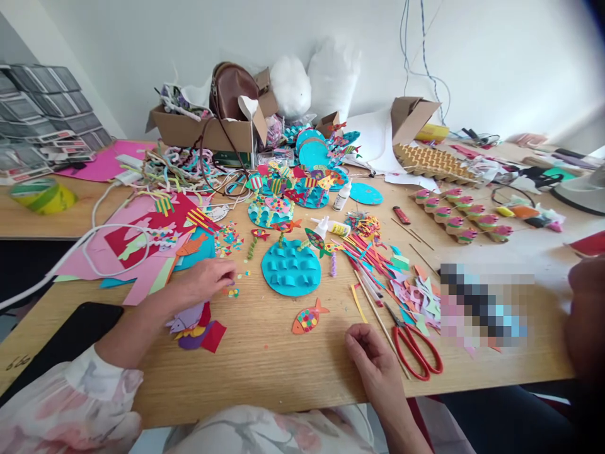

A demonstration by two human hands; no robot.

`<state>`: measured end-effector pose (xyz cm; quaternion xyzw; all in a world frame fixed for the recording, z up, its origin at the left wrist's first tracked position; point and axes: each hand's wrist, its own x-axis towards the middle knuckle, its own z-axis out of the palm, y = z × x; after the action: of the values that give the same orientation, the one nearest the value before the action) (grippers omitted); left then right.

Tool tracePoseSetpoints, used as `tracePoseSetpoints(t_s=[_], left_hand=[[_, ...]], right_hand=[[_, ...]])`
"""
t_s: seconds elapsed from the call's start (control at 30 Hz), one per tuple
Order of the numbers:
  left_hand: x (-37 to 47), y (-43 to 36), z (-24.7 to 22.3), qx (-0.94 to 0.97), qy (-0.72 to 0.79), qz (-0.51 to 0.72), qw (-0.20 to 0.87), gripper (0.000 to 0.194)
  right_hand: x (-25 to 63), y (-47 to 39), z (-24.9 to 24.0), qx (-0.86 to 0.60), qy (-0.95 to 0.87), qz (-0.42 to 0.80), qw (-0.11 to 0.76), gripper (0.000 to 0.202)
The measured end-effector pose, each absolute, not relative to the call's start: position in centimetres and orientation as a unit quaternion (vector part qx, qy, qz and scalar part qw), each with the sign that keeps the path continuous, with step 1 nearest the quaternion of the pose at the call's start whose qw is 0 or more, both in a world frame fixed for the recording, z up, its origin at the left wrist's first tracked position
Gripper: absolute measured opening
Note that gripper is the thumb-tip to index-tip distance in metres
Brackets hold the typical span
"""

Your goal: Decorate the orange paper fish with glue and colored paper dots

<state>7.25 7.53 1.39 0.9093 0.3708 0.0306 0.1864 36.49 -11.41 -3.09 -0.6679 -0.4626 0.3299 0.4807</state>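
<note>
My left hand (215,277) reaches over the left part of the table, its fingers pinched together beside small coloured paper dots (234,292). Whatever its fingertips hold, if anything, is too small to make out. My right hand (371,353) rests near the front edge, fingers curled in and nothing visible in them. Between the hands lies an orange paper fish (307,320) covered with coloured dots. Behind it is a blue paper disc (290,268) with raised curled strips. Red-handled scissors (416,347) and a thin wooden stick (382,321) lie right of my right hand.
White glue bottles (342,195) stand and lie behind the disc. Paper scraps (418,293) and strips spread to the right. Coloured paper sheets (142,233) and a white cable (94,239) lie left. Cardboard box (208,135) at the back; another person's hand (586,309) at far right.
</note>
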Motion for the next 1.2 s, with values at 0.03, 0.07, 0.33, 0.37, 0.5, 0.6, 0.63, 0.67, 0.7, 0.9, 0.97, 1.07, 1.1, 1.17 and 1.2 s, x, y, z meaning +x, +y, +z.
tracePoseSetpoints(t_s=[0.03,0.07,0.33,0.37,0.5,0.6,0.63,0.67,0.7,0.9,0.97,1.07,1.1,1.17,1.2], left_hand=[[6.8,7.7,1.9,0.905,0.38,0.041,0.186,0.015],[6.3,7.9,2.4,0.902,0.388,0.052,0.183,0.016],[2.2,9.4,4.4,0.855,0.495,0.096,0.118,0.023],[2.0,9.6,4.2,0.855,0.501,0.089,0.102,0.023],[2.2,10.3,2.8,0.872,0.484,0.05,0.051,0.022],[3.3,10.7,1.6,0.887,0.458,0.037,0.039,0.02],[3.8,10.8,1.2,0.891,0.452,0.035,0.037,0.019],[4.2,11.0,0.8,0.893,0.448,0.034,0.036,0.019],[4.7,11.1,0.3,0.894,0.446,0.033,0.036,0.019],[6.0,12.8,-1.1,0.894,0.446,0.024,0.039,0.017],[6.0,13.3,-0.7,0.891,0.451,0.021,0.035,0.017],[6.0,13.6,0.0,0.885,0.463,0.016,0.032,0.02],[6.1,13.6,0.1,0.883,0.467,0.014,0.033,0.02],[6.3,13.5,0.3,0.879,0.475,0.008,0.038,0.021],[6.4,13.5,0.4,0.877,0.479,0.005,0.04,0.021]], right_hand=[[36.5,-11.4,-3.1,-0.668,-0.463,0.33,0.48,0.017],[36.6,-11.4,-3.2,-0.668,-0.464,0.33,0.48,0.017],[36.8,-11.5,-3.8,-0.668,-0.466,0.329,0.477,0.017],[36.8,-11.5,-3.8,-0.668,-0.467,0.326,0.478,0.017],[36.9,-11.6,-3.9,-0.674,-0.479,0.322,0.461,0.019],[37.1,-11.6,-3.8,-0.677,-0.482,0.327,0.45,0.02],[37.1,-11.6,-3.8,-0.677,-0.481,0.33,0.449,0.021],[37.1,-11.6,-3.8,-0.678,-0.478,0.334,0.448,0.021],[37.1,-11.6,-3.8,-0.678,-0.475,0.338,0.447,0.021],[36.5,-11.6,-3.6,-0.678,-0.457,0.327,0.473,0.022],[36.3,-11.5,-3.5,-0.677,-0.452,0.319,0.485,0.022],[36.1,-11.5,-3.4,-0.672,-0.46,0.32,0.484,0.021],[36.0,-11.5,-3.4,-0.672,-0.46,0.32,0.484,0.021],[35.8,-11.5,-3.3,-0.673,-0.457,0.32,0.486,0.02],[35.7,-11.5,-3.2,-0.673,-0.457,0.32,0.485,0.02]])
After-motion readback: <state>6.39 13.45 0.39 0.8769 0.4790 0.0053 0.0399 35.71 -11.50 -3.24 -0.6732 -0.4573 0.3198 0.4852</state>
